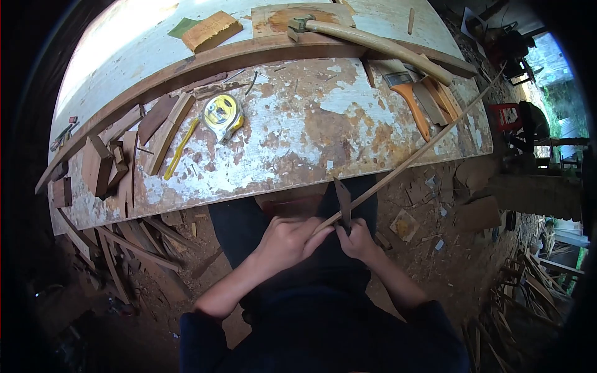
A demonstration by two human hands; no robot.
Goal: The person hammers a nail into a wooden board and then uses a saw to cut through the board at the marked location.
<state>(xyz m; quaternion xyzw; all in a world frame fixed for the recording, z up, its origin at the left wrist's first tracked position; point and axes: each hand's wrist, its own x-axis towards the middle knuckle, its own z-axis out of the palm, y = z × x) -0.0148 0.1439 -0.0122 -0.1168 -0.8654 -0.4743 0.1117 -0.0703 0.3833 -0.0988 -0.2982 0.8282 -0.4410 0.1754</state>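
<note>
Two hands work close together below the near edge of the surface [280,161] — the left grip [295,239] closed round the lower end of a long thin wood strip [410,165], the right grip [356,238] closed on a dark flat blade [343,202] crossing the strip. The strip slants up rightward, past an orange-handled brush [410,102].
</note>
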